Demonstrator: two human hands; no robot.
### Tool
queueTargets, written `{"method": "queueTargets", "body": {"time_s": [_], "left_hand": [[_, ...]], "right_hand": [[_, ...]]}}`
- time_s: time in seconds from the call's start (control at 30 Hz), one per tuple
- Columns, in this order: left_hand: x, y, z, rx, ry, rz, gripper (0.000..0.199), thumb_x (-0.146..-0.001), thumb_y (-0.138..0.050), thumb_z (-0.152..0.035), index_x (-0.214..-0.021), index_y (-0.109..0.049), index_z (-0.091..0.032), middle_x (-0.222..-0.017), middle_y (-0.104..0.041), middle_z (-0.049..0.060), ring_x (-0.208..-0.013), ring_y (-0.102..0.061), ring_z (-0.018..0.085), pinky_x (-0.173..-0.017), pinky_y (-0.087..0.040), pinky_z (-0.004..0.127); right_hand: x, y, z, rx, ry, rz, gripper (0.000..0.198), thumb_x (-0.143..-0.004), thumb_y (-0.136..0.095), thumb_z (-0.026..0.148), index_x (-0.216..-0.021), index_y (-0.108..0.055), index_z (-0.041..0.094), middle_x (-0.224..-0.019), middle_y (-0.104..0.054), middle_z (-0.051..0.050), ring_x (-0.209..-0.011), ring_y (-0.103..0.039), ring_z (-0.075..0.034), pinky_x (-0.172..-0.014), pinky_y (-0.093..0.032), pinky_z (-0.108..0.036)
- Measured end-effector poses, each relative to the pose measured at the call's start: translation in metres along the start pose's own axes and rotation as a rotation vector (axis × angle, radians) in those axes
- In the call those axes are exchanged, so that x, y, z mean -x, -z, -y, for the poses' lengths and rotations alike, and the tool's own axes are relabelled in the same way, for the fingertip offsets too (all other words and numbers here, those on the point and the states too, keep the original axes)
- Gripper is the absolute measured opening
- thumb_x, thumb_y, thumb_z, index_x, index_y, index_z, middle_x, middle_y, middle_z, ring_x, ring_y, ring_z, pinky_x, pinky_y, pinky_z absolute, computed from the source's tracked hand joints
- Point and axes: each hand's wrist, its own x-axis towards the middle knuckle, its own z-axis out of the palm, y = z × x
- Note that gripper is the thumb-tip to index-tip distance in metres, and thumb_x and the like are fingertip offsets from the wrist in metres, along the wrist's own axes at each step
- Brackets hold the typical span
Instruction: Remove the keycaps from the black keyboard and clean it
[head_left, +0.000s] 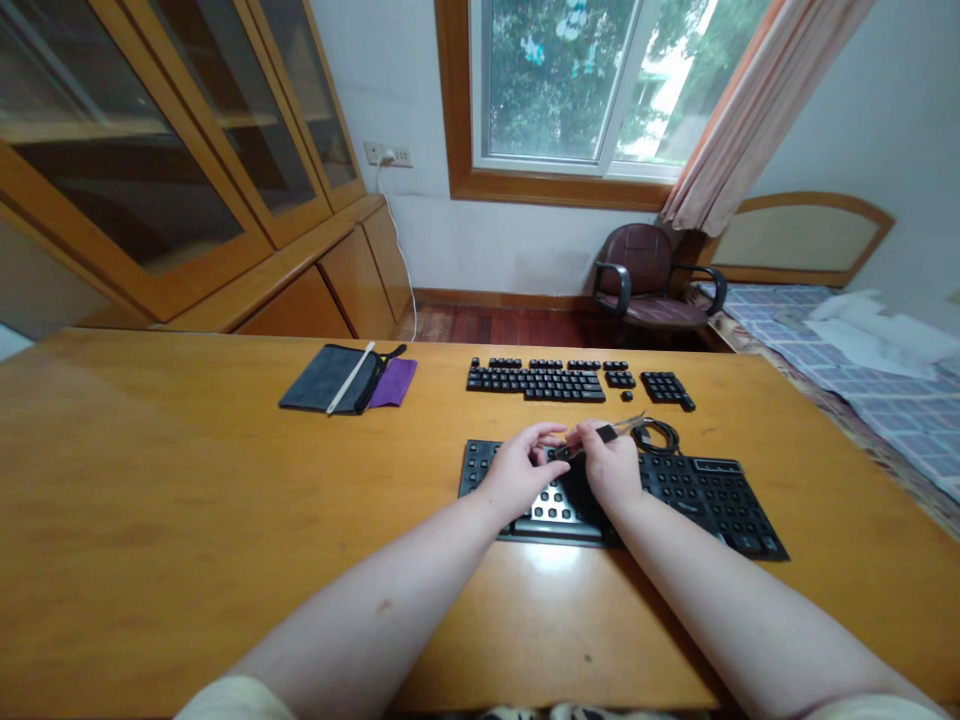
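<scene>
A black keyboard (697,505) lies on the table under both hands, its keycaps off and its switch positions bare. My right hand (613,470) is closed round a keycap puller (606,433) with a black grip and thin metal wires, held above the middle of the keyboard. My left hand (521,470) hovers over the keyboard's left half, thumb and fingers curved and apart near the puller's dark left end. Whether a fingertip touches that end is hard to see. Beyond the keyboard, loose black keycaps (536,382) stand in rows in keyboard layout.
A coiled black cable (656,436) lies behind the keyboard. More keycaps form a number-pad block (666,389) on the right. At the left are a grey pouch (315,382), a white stick (351,378) across it and a purple cloth (394,383). An armchair (645,275) stands past the table.
</scene>
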Motion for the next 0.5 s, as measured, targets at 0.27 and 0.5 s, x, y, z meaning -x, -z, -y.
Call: {"method": "queueTargets", "body": {"time_s": [0.27,0.5], "left_hand": [[0.0033,-0.0016,-0.0037,0.023,-0.05,0.005,0.046,-0.062,-0.072,-0.011,-0.106,-0.062,-0.02,-0.092,-0.063,0.002,-0.06,-0.045,0.008,-0.066,-0.044,0.024],[0.006,0.0015,-0.0077,-0.124,-0.117,-0.013,0.023,-0.066,-0.072,-0.021,-0.088,-0.069,-0.021,-0.085,-0.067,0.001,-0.069,-0.055,0.013,-0.074,-0.047,0.028]], "right_hand": [[0.0025,-0.0015,0.0016,0.06,0.113,0.03,0.034,-0.084,-0.055,0.041,-0.06,-0.063,0.018,-0.06,-0.063,-0.003,-0.06,-0.059,-0.017,-0.062,-0.048,-0.029],[0.0027,-0.0041,0.007,0.067,0.056,-0.01,0.036,-0.084,-0.054,0.043,-0.06,-0.064,0.018,-0.059,-0.062,-0.003,-0.058,-0.058,-0.016,-0.059,-0.048,-0.028]]}}
